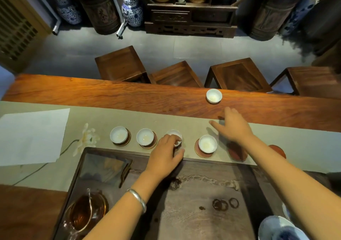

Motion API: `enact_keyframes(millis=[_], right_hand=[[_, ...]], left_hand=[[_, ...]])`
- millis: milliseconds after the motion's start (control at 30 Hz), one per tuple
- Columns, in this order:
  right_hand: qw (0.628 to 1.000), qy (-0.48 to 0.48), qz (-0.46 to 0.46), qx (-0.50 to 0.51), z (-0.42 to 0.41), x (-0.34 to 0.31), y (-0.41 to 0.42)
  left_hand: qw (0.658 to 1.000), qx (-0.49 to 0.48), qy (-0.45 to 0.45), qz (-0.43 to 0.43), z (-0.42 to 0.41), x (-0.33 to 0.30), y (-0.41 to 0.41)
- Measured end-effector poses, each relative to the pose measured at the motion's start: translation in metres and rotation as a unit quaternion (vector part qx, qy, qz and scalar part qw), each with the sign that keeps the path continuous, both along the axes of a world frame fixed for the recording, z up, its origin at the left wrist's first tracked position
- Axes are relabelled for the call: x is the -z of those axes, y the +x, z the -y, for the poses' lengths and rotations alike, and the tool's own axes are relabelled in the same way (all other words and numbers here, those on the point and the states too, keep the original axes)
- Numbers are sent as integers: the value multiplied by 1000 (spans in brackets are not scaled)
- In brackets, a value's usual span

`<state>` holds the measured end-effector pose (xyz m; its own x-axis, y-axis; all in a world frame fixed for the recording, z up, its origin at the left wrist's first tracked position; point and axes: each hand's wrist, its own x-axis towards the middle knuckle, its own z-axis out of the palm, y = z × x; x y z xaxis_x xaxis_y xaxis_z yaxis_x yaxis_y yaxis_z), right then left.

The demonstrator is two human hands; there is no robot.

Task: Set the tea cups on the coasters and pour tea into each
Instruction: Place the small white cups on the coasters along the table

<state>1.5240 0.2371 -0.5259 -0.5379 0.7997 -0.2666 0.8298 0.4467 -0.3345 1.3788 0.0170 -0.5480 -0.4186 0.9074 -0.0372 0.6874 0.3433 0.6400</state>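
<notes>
**Cup placement on the coaster row**

My left hand pinches the third cup by its rim, fingers curled round it, at the far edge of the tea tray. This cup is tilted and covers most of its coaster, so I cannot tell whether it rests on it. My right hand is spread with fingers straight, holding nothing, beyond the tray's far edge over the grey runner.

Along the tray's far edge, from its left corner rightward: the first cup sits on a coaster, the second cup sits on a coaster, then the pinched cup, then the fourth cup sits off-centre on its coaster. Two bare coasters follow toward the tray's right corner, partly hidden by my right forearm.

A fifth cup stands well beyond the tray, on the bare wood table.

A glass pitcher holding brown tea stands at the tray's near left corner.
</notes>
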Motion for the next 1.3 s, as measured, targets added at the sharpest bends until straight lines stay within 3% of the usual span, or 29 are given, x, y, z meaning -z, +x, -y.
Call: enact_keyframes(millis=[433, 967, 1300], right_hand=[[998, 25, 39, -31, -91, 34, -49], [999, 37, 2, -20, -84, 42, -58], [1000, -3, -22, 2, -45, 4, 16]], left_hand=[[995, -88, -17, 43, 26, 34, 39], [992, -99, -28, 75, 26, 34, 34], [994, -80, -60, 31, 26, 32, 39]])
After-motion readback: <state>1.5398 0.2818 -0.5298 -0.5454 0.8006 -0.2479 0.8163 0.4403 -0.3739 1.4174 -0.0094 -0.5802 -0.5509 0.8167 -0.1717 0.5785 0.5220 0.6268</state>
